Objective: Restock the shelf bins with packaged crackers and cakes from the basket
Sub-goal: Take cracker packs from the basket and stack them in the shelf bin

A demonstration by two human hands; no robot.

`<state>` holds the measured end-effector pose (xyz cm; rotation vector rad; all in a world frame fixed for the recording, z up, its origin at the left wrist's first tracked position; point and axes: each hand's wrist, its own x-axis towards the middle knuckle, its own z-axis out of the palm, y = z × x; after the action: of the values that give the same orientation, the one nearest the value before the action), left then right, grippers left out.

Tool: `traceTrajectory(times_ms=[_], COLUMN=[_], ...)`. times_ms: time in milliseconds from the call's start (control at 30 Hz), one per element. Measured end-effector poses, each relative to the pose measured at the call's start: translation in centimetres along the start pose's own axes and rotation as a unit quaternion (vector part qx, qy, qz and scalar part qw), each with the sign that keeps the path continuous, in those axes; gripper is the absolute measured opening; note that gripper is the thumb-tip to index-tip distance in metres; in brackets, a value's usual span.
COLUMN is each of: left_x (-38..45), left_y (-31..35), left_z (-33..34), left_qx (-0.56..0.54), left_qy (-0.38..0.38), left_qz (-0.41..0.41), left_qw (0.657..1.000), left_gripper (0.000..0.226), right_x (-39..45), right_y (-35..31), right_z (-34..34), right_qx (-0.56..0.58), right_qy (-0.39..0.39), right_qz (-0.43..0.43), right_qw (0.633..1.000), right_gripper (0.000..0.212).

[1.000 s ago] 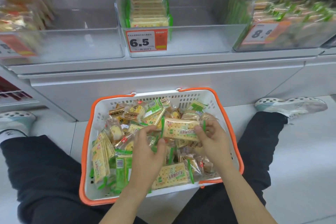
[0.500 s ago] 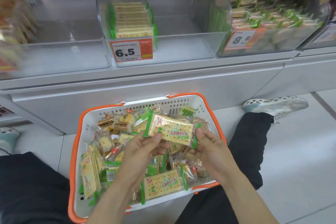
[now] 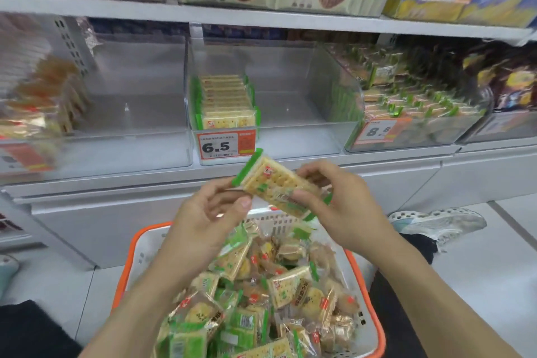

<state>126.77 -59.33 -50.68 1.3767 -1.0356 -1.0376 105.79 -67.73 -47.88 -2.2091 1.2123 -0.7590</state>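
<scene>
cracker pack [image 3: 276, 183]: held in the air at frame centre, above the basket and below the front of the middle bin; lies tilted, green end seal up and to the left, other end down and to the right.
pack vs grip: pack spans between the two hands; right hand has its lower right half, left hand meets its lower left edge.
right hand [image 3: 340, 203]: grip closed on the pack, thumb across the printed face, fingers curled behind; forearm enters from the lower right of the frame.
left hand [image 3: 206, 218]: fingers bent, thumb tip and fingertips at the pack's lower left edge in a light pinch; palm turned toward the camera; forearm enters from the bottom centre.
basket [image 3: 130, 256]: white with orange rim, on the floor at bottom centre, heaped with mixed cracker and cake packs.
middle bin [image 3: 305, 136]: clear, centre of frame; one row of matching cracker packs [image 3: 226, 102] stands on edge along its left side.
price tag [image 3: 225, 147]: on the middle bin's front, reads 6.5.
right bin [image 3: 406, 139]: clear, holds green-sealed packs; blurred.
left bin [image 3: 116, 148]: clear, brownish packs at its left end; blurred.
</scene>
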Motion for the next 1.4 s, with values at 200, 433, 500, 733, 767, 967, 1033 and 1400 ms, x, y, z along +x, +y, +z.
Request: traceTrajectory(times_ms=[200,433,500,733,767,967,1033,1400], left_x=[7.8,9.7,10.0,10.5,10.6,10.7,10.6,9.5], left_y=[1.3,-2.3,-2.6,-3.2,-3.4,-3.8,-3.8,-2.3], left_z=[-4.4,-4.2,-4.1,-3.3,-3.3,-3.4,-3.4,-3.8], left_qx=[0.39,0.581,0.594,0.615,0.614,0.612,0.611,0.576], left_qy=[0.236,0.232,0.244,0.255,0.258,0.257,0.257,0.222], left_qz=[0.101,0.133,0.128,0.109,0.109,0.116,0.115,0.104], left_qw=[0.884,0.769,0.756,0.738,0.738,0.739,0.74,0.78], left_gripper=[0.059,0.061,0.066,0.079,0.08,0.083,0.084,0.086], right_x=[8.5,16.8,18.5,21.8,22.0,22.3,22.0,6.2], right_y=[-4.2,-4.9,-4.4,-3.6,-3.8,-3.7,-3.7,-1.6], right_z=[-2.5,-0.2,1.1,5.6,5.9,6.5,6.2,7.2], right_qx=[-0.075,-0.222,-0.218,-0.217,-0.218,-0.23,-0.207,0.003], right_qy=[0.07,-0.008,-0.062,-0.153,-0.149,-0.125,-0.106,0.096], right_qz=[-0.033,-0.034,-0.01,0.014,0.021,0.076,0.087,-0.144], right_qw=[0.994,0.974,0.974,0.964,0.964,0.962,0.969,0.985], right_gripper=[0.013,0.013,0.011,0.014,0.015,0.028,0.026,0.016])
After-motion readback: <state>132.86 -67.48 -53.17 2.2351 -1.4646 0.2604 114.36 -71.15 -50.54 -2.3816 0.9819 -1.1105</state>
